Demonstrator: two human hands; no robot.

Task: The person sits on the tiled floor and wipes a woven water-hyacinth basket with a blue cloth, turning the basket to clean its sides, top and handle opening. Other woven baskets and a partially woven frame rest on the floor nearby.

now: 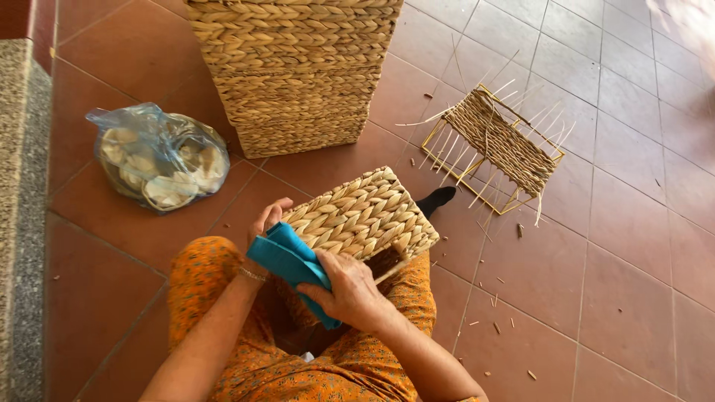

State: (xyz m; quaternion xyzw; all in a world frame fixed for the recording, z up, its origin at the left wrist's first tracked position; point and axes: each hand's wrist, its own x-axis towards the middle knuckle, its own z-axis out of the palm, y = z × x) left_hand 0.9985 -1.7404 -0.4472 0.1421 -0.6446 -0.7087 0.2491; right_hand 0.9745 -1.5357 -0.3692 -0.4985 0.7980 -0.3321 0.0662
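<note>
Nearby, clear blue-tinted bag [159, 158] left of hands.

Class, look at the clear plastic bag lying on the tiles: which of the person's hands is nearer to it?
The left hand. It grips the small woven basket on the side facing the plastic bag. The right hand, holding the blue cloth, sits farther away, over the lap.

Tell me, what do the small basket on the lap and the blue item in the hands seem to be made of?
The small tan woven basket looks like braided dried plant fibre, matte, with visible plaits. The folded blue piece, held by the right hand, seems soft cloth, though the look leaves it open.
</note>
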